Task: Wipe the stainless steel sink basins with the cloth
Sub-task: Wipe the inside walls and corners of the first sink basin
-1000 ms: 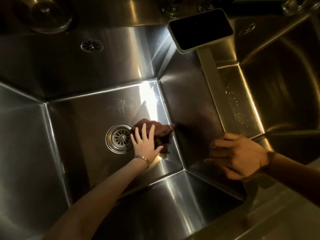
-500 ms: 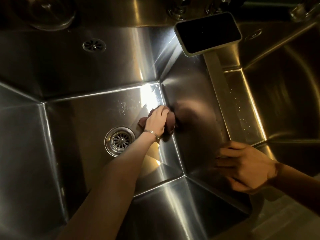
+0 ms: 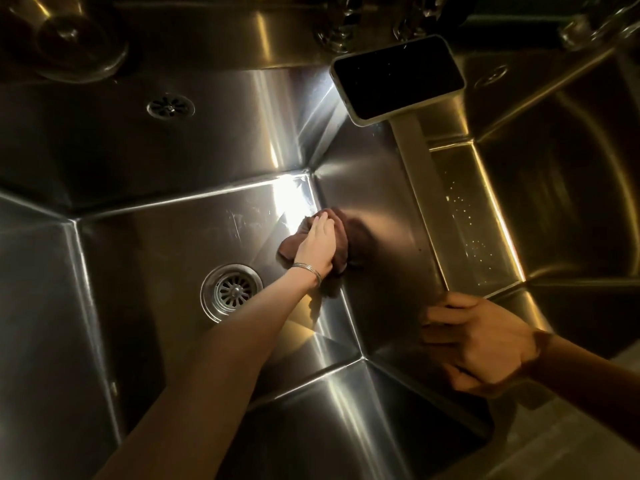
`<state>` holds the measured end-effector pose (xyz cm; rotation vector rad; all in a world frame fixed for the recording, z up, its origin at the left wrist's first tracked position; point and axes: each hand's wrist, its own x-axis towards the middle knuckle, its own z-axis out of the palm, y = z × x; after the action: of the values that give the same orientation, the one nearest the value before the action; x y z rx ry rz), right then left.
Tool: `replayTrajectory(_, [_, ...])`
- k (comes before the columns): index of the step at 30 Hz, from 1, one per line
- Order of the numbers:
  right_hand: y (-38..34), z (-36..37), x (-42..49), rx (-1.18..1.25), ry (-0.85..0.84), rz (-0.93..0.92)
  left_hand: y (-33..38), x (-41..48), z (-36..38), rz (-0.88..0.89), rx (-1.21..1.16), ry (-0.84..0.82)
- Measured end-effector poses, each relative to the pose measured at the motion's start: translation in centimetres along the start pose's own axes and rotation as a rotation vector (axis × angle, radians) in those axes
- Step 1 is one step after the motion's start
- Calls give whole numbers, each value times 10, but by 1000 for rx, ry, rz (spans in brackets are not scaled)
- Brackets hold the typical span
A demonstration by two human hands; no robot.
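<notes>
A dark brown cloth point(image 3: 341, 249) lies bunched at the bottom of the left stainless steel basin point(image 3: 156, 244), where the floor meets the right wall. My left hand point(image 3: 317, 249), a thin bangle on its wrist, presses flat on the cloth. The round drain strainer point(image 3: 232, 292) sits just left of my forearm. My right hand point(image 3: 479, 341) rests on the divider rim point(image 3: 420, 188) between the two basins, fingers curled over its near end, holding nothing else.
A phone point(image 3: 398, 76) with a dark screen lies across the far end of the divider. The second basin point(image 3: 561, 188) lies to the right. An overflow grille point(image 3: 170, 106) is in the back wall. Tap fittings point(image 3: 336, 32) and a metal lid point(image 3: 76, 43) stand behind.
My left hand slid the cloth from beside the drain, away and to the right, up against the basin's right wall. My right hand stayed on the divider.
</notes>
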<state>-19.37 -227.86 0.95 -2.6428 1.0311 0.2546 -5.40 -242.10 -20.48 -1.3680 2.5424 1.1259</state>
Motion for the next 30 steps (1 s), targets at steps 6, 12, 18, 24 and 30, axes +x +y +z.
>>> replayTrajectory(6, [-1,2,-2,-14,-21,13,2,-11,13,-56,-196,-37])
replayTrajectory(12, [-2,-1,0,-22,-25,8,7,-20,-19,8,-194,-82])
replayTrajectory(18, [-1,1,-3,-33,-5,12,36,-48,-50,231,-278,152])
replayTrajectory(24, [-3,-2,-2,-6,9,24,70,-89,-74,483,-356,476])
replayTrajectory(30, [-3,-2,-3,18,-5,39,65,-89,-60,668,-214,656])
